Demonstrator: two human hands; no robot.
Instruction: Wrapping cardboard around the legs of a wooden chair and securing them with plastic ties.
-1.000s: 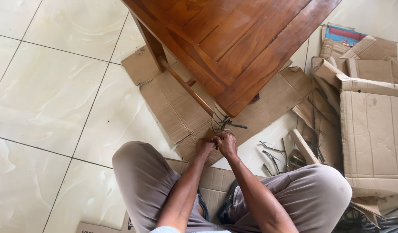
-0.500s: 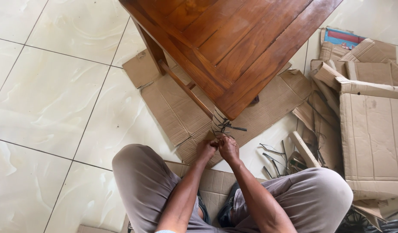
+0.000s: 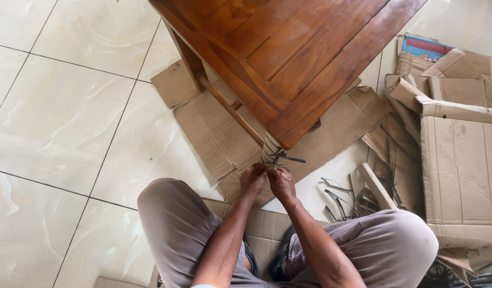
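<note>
I squat over a tiled floor in front of a brown wooden table (image 3: 288, 58). Its near leg (image 3: 271, 151) is wrapped in cardboard and bound with dark straps (image 3: 280, 156) whose loose ends stick out to the right. My left hand (image 3: 253, 178) and my right hand (image 3: 281, 183) are pressed together at the foot of that leg, fingers closed around the strap. What exactly sits between the fingers is hidden.
Flattened cardboard (image 3: 219, 133) lies under the table. Large folded cardboard boxes (image 3: 459, 165) pile up at the right. Cut strap pieces (image 3: 336, 192) and a wooden stick (image 3: 376, 185) lie on the tiles by my right knee. More cardboard (image 3: 264, 226) sits under my feet.
My hands have stayed at the wrapped leg; the left hand has shifted slightly up and closer to the leg. The view has barely moved.
</note>
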